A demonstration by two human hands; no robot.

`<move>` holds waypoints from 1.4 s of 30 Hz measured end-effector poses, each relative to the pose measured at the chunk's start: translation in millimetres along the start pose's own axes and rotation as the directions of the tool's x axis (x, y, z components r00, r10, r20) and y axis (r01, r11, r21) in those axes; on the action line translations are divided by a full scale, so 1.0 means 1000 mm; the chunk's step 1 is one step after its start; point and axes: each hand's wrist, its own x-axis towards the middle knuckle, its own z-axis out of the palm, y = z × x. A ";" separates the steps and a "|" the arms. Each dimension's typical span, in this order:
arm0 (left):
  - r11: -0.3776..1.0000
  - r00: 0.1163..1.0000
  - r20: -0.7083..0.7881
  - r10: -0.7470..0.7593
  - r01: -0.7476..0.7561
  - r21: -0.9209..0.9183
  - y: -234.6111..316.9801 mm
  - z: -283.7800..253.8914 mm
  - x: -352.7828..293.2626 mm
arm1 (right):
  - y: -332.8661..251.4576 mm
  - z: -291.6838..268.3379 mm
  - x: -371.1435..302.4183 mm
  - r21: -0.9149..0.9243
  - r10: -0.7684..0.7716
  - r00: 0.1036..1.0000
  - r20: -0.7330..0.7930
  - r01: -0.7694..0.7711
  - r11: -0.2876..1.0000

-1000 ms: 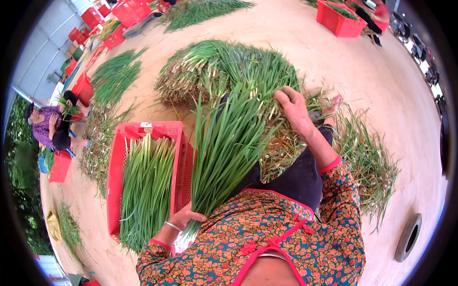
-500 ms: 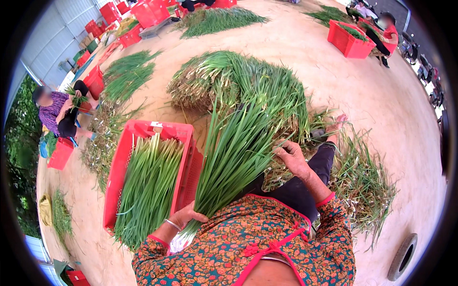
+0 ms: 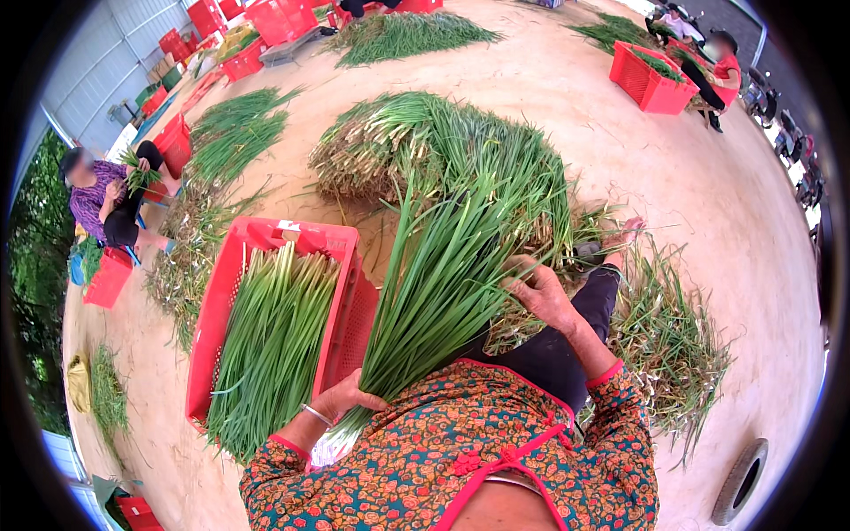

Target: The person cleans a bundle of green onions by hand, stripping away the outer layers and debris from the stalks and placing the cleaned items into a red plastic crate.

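My left hand grips the white root end of a thick bunch of green onions whose leaves fan up and away from me. My right hand rests on the right side of that bunch, fingers curled against the leaves. To my left a red plastic crate holds cleaned green onions laid lengthwise. Beyond the bunch lies a big pile of uncleaned onions with tangled roots on the concrete floor.
Trimmed leaves and roots litter the floor at my right by my outstretched leg. A seated person works at far left near small red crates. Another person sits by a red crate at top right. More onion piles lie beyond.
My right hand has come back from the far pile toward me and now lies on the bunch. My left hand keeps its hold on the root end.
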 end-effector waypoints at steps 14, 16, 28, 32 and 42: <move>0.994 0.995 -0.081 -0.052 0.044 -0.100 -0.008 0.001 -0.015 | 0.037 -0.119 -0.020 -0.719 -0.469 0.634 -0.615 -0.206 0.664; 0.986 0.991 -0.061 -0.120 0.112 -0.125 -0.008 0.002 -0.019 | 0.044 -0.128 -0.030 -0.764 -0.498 0.652 -0.572 -0.202 0.612; 0.987 0.981 -0.117 -0.156 0.150 -0.060 -0.018 -0.009 -0.015 | -0.023 -0.029 -0.041 -0.344 -0.274 0.889 -0.368 0.143 0.928; 0.991 0.992 -0.071 -0.108 0.102 -0.088 -0.013 -0.003 -0.011 | -0.033 0.011 -0.037 -0.421 -0.351 0.923 -0.156 0.259 0.869; 1.000 0.998 -0.065 -0.019 0.017 -0.020 0.002 0.007 -0.009 | 0.001 0.035 -0.014 -0.803 -0.232 0.971 -0.051 0.098 0.587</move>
